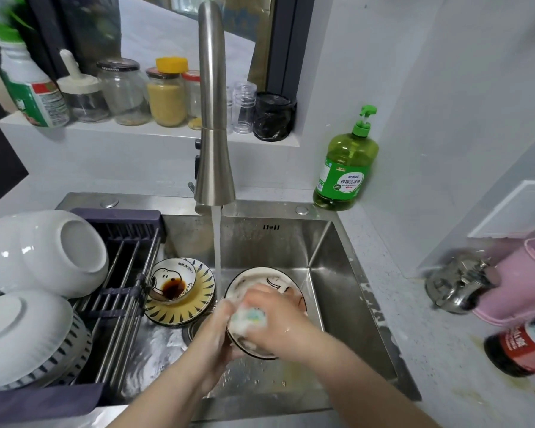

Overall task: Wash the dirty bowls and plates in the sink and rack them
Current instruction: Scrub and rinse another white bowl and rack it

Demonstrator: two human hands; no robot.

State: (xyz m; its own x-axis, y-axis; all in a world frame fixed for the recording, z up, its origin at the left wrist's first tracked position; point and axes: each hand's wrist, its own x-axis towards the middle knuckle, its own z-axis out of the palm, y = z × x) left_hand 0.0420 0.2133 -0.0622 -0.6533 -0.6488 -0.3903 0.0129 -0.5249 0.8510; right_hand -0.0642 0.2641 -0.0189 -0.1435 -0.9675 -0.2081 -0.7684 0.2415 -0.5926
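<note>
Over the steel sink (pixel 346 304) my left hand (pixel 215 338) grips the left rim of a soapy dark-rimmed plate (pixel 266 281), holding it tilted. My right hand (pixel 278 319) presses a foamy sponge (pixel 249 318) against the plate's face, fingers curled round it. Water runs from the tall faucet (pixel 212 118) just left of the plate. A small cartoon-dog bowl (pixel 172 281) with brown sauce sits on a stack of yellow patterned plates (pixel 198 299) at the sink's left. On the dark rack (pixel 121 291), white bowls (pixel 47 251) lie upturned above a white plate (pixel 22 329).
A green dish-soap bottle (pixel 345 168) stands at the sink's back right corner. Jars (pixel 166 94) and clear cups line the window sill. On the right counter are a steel kettle (pixel 457 285), a pink container (pixel 525 279) and a dark red-labelled bottle (pixel 522 347).
</note>
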